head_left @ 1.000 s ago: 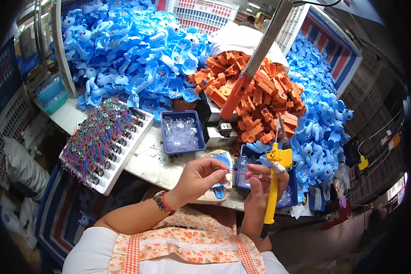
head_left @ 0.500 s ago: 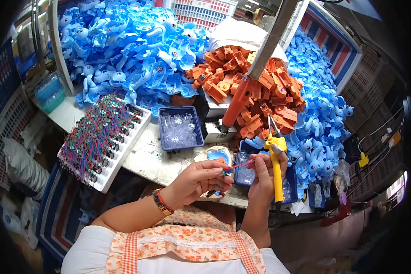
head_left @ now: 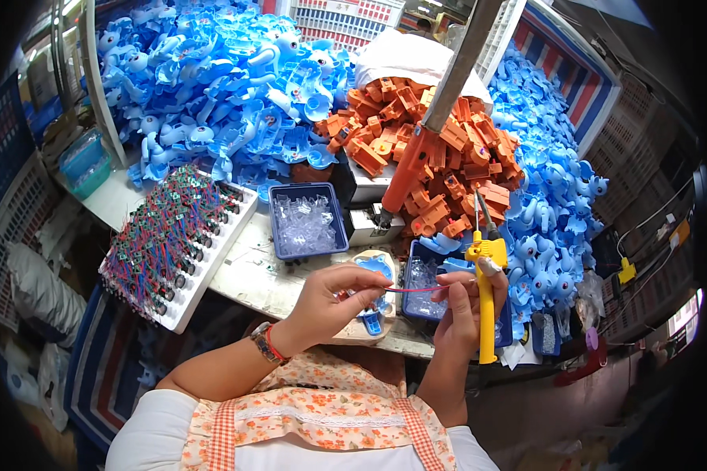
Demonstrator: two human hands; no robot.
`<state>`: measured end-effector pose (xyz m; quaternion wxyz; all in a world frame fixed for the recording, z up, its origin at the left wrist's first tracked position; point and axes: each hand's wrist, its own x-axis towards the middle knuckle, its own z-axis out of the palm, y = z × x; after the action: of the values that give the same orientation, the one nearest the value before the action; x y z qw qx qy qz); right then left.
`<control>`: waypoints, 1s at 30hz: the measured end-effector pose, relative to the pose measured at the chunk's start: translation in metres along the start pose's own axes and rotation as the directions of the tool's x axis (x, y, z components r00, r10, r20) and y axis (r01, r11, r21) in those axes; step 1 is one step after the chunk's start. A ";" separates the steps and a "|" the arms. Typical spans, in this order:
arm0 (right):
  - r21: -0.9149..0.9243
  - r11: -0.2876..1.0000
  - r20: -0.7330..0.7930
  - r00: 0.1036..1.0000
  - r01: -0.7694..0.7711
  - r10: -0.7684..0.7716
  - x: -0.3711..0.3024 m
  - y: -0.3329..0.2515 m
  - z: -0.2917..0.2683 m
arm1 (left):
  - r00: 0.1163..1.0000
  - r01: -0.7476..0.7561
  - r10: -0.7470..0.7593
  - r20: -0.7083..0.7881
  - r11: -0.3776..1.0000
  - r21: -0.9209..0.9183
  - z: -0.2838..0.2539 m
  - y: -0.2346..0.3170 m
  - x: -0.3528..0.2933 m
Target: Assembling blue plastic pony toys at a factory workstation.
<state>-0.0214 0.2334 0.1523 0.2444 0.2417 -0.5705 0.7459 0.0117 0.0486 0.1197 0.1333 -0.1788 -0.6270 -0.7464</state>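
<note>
Everywhere, blue toy parts (head_left: 212, 86) bury the workbench (head_left: 251, 275).

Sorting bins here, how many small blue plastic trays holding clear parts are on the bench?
2: one blue plastic tray beside the white rack of wired parts, another blue tray behind the right hand. More may be hidden.

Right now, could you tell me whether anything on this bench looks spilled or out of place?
Nothing looks damaged. The orange parts and blue toy pieces lie in loose heaps that run together across the bench, while the left hand and right hand stretch thin wires between them.
</note>
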 end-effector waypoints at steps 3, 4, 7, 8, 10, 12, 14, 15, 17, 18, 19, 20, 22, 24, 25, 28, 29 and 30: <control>0.029 0.998 0.047 0.997 0.058 -0.060 -0.003 0.005 -0.005 | 0.920 -0.371 0.382 0.087 0.780 0.504 -0.012 0.013 0.008; 0.074 0.993 0.073 0.993 0.091 -0.097 -0.005 0.006 -0.008 | 0.812 -0.524 0.542 0.216 0.515 0.678 -0.016 0.016 0.010; 0.151 0.988 0.106 0.994 0.018 -0.034 -0.011 0.002 -0.015 | 0.732 -0.598 0.612 0.301 0.364 0.715 -0.019 0.027 0.012; 0.059 0.998 0.086 0.996 0.006 -0.011 -0.012 0.002 -0.017 | 0.701 -0.622 0.629 0.336 0.308 0.720 -0.023 0.026 0.012; -0.004 0.999 0.089 0.995 0.045 -0.045 -0.011 0.006 -0.014 | 0.668 -0.641 0.647 0.367 0.250 0.726 -0.029 0.027 0.011; -0.032 0.998 0.142 0.989 0.055 -0.049 -0.012 0.005 -0.013 | 0.632 -0.656 0.664 0.400 0.183 0.732 -0.032 0.030 0.009; 0.042 0.999 0.235 0.972 0.013 -0.022 -0.015 0.006 -0.013 | 0.626 -0.658 0.669 0.401 0.177 0.732 -0.035 0.031 0.009; 0.070 0.998 0.281 0.960 -0.002 -0.018 -0.018 0.008 -0.012 | 0.619 -0.654 0.680 0.393 0.169 0.737 -0.036 0.031 0.009; -0.055 0.993 0.420 0.904 0.107 -0.074 -0.019 0.010 -0.013 | 0.629 -0.656 0.666 0.402 0.176 0.734 -0.037 0.032 0.008; -0.069 0.993 0.433 0.900 0.101 -0.061 -0.021 0.013 -0.010 | 0.619 -0.657 0.677 0.398 0.169 0.735 -0.037 0.031 0.008; -0.083 0.992 0.444 0.895 0.094 -0.048 -0.024 0.016 -0.007 | 0.610 -0.658 0.688 0.394 0.162 0.735 -0.037 0.031 0.008; -0.062 0.994 0.440 0.897 0.091 -0.055 -0.025 0.017 -0.003 | 0.610 -0.663 0.684 0.399 0.165 0.731 -0.038 0.030 0.008; 0.004 0.997 0.389 0.919 -0.077 0.069 -0.028 0.015 -0.004 | 0.613 -0.661 0.679 0.403 0.161 0.733 -0.038 0.030 0.007; 0.129 0.980 0.355 0.930 -0.152 0.098 -0.028 0.020 -0.005 | 0.622 -0.665 0.672 0.402 0.182 0.724 -0.036 0.027 0.006; 0.134 0.979 0.348 0.933 -0.153 0.098 -0.027 0.021 -0.006 | 0.629 -0.666 0.669 0.395 0.203 0.717 -0.035 0.026 0.005; 0.070 0.994 0.365 0.929 -0.089 0.057 -0.019 0.029 -0.005 | 0.641 -0.648 0.688 0.340 0.246 0.721 -0.038 0.019 0.002; 0.072 0.993 0.374 0.926 -0.089 0.056 -0.017 0.028 -0.006 | 0.641 -0.643 0.690 0.336 0.244 0.726 -0.037 0.017 0.000; 0.049 0.996 0.381 0.923 -0.068 0.044 -0.013 0.027 -0.006 | 0.659 -0.631 0.691 0.299 0.291 0.719 -0.035 0.014 -0.002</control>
<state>-0.0293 0.2322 0.1231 0.1003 0.3725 -0.5903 0.7090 0.0163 0.0113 0.1263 0.5129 -0.3186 -0.7461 -0.2807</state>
